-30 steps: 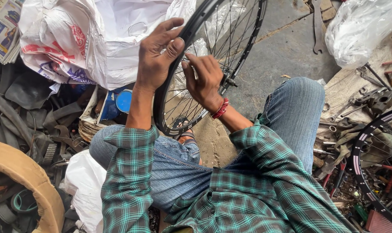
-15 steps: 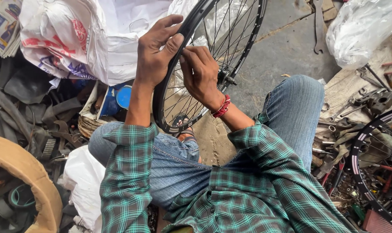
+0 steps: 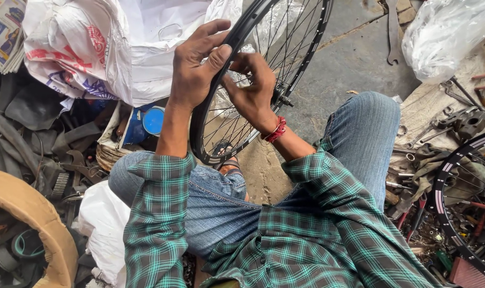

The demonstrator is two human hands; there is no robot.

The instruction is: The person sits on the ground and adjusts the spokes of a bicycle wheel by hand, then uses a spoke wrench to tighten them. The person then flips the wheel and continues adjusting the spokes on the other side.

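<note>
Since the earlier frames, the right hand has been shifted slightly up the rim, so that its fingertips are now curled close under the left thumb, while the left hand has been kept on the same stretch of rim.

At the far left, a tan tyre is seen lying among dark rubber tubes, with folded newspapers at the top corner. A large white plastic bag is spread behind, and a blue tin is set just beside a small basket.

The left hand is clenched around the black bicycle wheel rim, with the thumb pressed against the rim's outer edge. The wheel is held upright between the knees, its lower edge near a sandalled foot. The right hand is pinched at the rim's inner side among the spokes; what is gripped there cannot be told. A red thread band is worn on that wrist.

On the concrete floor, a flat spanner is laid. Further right, a clear plastic bag, scattered wrenches and a second spoked wheel are seen.
</note>
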